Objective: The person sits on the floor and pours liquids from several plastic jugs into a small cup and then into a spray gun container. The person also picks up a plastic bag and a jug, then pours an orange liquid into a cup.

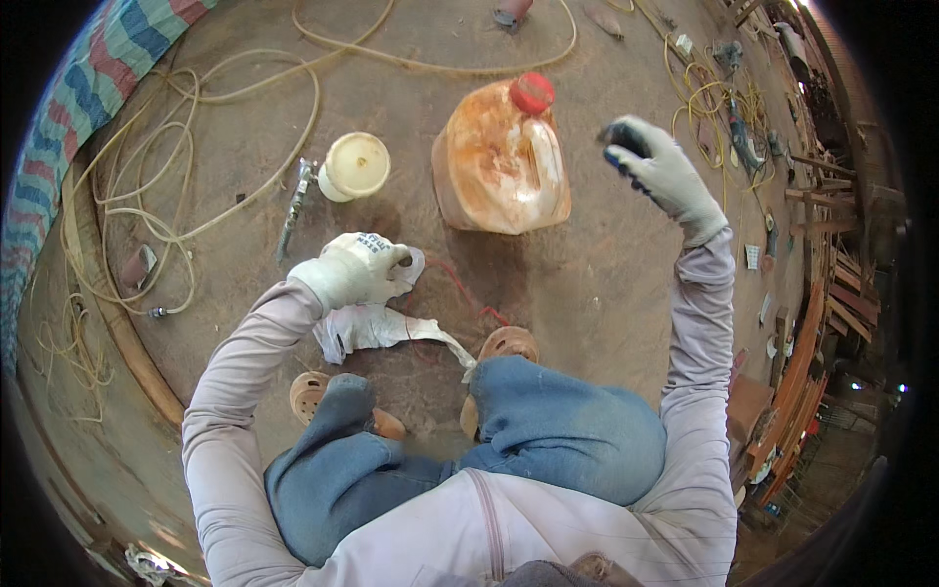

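Observation:
My left hand (364, 266), in a white glove, is closed on a white cloth (412, 270) in front of my feet. Below it a longer white rag (367, 328) stretches across to my right knee. My right hand (657, 168), in a white glove with dark blue fingertips, is raised to the right of a plastic jug. Its fingers curl round toward the thumb, and a small dark blurred spot shows at the tips. The stained translucent jug (499, 176) with a red cap stands ahead of me.
A round white tub (356, 166) stands left of the jug, with a metal spray gun (297, 201) beside it. A pale hose (315, 108) loops over the floor at left. Thin red string (458, 279) lies near my feet. Yellow cords (699, 98) and wooden planks (797, 401) are at right.

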`<state>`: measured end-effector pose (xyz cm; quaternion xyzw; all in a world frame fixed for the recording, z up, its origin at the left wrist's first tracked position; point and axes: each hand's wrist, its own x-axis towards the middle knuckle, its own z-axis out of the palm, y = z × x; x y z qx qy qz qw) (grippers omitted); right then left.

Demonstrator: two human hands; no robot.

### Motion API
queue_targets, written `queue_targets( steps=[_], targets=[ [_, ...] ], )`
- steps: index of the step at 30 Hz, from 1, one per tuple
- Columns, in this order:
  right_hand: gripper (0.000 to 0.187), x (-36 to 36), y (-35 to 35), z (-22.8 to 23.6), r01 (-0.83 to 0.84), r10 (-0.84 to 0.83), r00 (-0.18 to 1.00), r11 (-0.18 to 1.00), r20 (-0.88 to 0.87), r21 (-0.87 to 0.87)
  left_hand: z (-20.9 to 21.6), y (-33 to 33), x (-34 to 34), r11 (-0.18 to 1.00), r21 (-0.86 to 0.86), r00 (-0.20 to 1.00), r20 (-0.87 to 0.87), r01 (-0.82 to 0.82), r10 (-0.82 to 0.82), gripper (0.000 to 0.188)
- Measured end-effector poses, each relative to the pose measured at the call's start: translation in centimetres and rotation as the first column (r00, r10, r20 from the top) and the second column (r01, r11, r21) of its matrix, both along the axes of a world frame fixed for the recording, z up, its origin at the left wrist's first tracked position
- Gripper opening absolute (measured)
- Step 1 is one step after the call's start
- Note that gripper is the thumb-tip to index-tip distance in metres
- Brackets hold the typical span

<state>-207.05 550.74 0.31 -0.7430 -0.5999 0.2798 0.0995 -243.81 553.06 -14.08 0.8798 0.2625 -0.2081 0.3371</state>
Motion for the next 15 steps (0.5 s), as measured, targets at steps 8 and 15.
queue_targets(
  steps=[8,15],
  targets=[
    [0.052,-7.3,5.3,-3.3,-0.29,0.107,0.856,0.909,0.506,0.299,-0.4,0.0,1.5,0.969,0.157,0.967,0.201,-0.188,0.155,0.046],
    [0.054,-9.0,6.1,-2.0,-0.143,0.0,0.897,0.946,0.443,0.291,5.1,-1.1,8.5,0.845,-0.094,0.609,0.652,-0.527,0.452,0.061]
  ],
)
